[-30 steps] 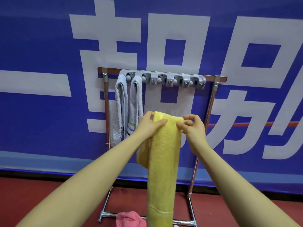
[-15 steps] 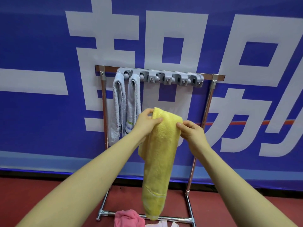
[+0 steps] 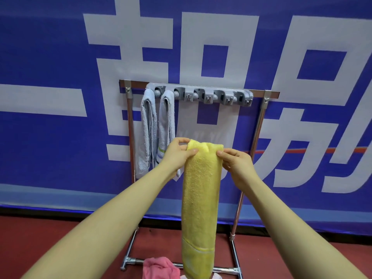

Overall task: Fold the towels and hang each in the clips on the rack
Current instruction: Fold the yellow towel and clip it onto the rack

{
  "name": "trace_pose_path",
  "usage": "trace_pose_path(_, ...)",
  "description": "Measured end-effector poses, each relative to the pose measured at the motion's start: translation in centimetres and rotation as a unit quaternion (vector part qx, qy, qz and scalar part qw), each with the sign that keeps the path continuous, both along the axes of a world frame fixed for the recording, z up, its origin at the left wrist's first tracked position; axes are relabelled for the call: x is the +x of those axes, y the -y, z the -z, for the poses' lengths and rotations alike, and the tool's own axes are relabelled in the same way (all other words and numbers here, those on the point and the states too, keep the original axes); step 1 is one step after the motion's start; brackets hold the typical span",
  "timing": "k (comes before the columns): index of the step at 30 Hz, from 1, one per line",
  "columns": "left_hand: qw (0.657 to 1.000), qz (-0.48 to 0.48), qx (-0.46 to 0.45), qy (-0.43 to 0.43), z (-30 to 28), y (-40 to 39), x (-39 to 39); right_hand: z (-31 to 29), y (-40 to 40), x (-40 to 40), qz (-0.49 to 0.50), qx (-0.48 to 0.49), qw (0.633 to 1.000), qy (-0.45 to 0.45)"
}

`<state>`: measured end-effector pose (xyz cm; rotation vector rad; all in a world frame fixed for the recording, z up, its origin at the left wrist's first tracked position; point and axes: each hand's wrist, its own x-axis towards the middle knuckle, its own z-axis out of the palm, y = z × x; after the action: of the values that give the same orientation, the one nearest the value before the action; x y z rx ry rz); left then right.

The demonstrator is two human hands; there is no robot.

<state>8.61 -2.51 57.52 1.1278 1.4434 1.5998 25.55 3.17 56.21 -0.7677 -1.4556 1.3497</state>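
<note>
From the head camera I see a nubby yellow terry towel [image 3: 201,190] folded into a long narrow band, hanging straight down. My left hand [image 3: 177,153] pinches its top left corner and my right hand [image 3: 235,162] pinches the top right, so the fold sits between them, below the grey plastic clip bar [image 3: 203,95]. Two pale blue towels [image 3: 157,129] fill the leftmost clips; the rest look free, I think. The chrome rack [image 3: 255,133] frames open room. A pink cloth [image 3: 159,267] lies by its base.

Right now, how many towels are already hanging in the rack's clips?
2: both pale grey, side by side in the leftmost clips, one by the left post, the other just right of it. The yellow towel is in the hands.
</note>
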Motion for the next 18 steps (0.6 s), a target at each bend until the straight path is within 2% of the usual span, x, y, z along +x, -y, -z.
trace_pose_path(3, 0.998, -0.030, 0.005, -0.056, 0.5, 0.1, 0.0, 0.1, 0.0, 0.0, 0.045, 0.036, 0.998, 0.034)
trace_pose_path(8, 0.995, 0.035, 0.028, -0.084, 0.6, 0.7, 0.2, 0.1, 0.1, 0.4, 0.055, 0.031, 0.998, 0.016)
trace_pose_path(14, 0.996, 0.073, 0.053, -0.017, 0.5, 1.1, 1.4, -0.5, 0.6, 0.7, 0.051, 0.071, 0.996, 0.036)
trace_pose_path(18, 0.998, 0.048, 0.049, -0.010, 0.2, 0.8, 2.4, -0.6, 0.8, 0.9, 0.067, 0.079, 0.994, 0.033)
